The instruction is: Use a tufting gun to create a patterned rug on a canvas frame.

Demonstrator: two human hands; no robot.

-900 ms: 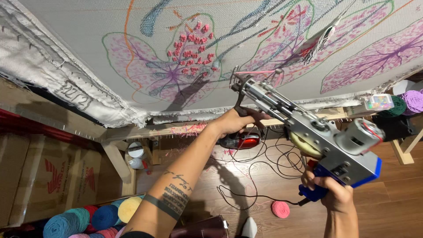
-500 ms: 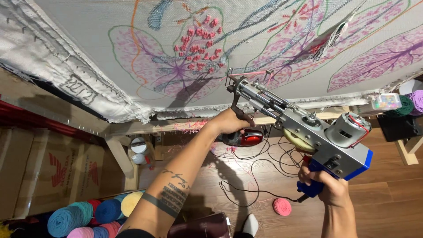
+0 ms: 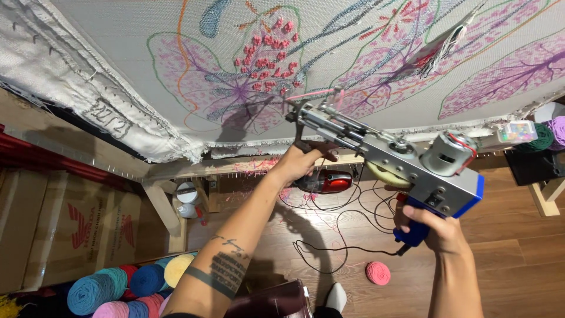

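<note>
Grey metal and blue plastic make up the one tufting gun (image 3: pixel 406 168) in view, held up with its needle end just at the stretched white backing cloth (image 3: pixel 118 65), near a pink-and-purple flower outline. The right hand (image 3: pixel 432 227) is closed around the gun's blue pistol grip at the rear, and the left hand (image 3: pixel 303 165) is wrapped around the front handle under the barrel. A pink yarn strand (image 3: pixel 312 93) runs along the cloth to the gun's tip.

The cloth carries several tufted motifs (leaf and flower shapes in purple, pink and teal) and is pinned over a wooden frame (image 3: pixel 176 176), its loose edge bunched at the left. Below lies a brown wood-plank floor (image 3: pixel 500 259). On it sit one red handheld vacuum (image 3: pixel 326 181), a tangle of black cords (image 3: pixel 347 206) and one pink yarn ball (image 3: pixel 378 272).

At lower left about seven yarn cones (image 3: pixel 123 285) are stacked, in teal, blue, pink, red and yellow. Behind them stand flat cardboard boxes (image 3: pixel 65 229) with a red printed emblem. At right, one small clear box of coloured bits (image 3: pixel 517 131) rests on the frame beside a green yarn cone (image 3: pixel 542 137) and a purple yarn cone (image 3: pixel 556 126).
</note>
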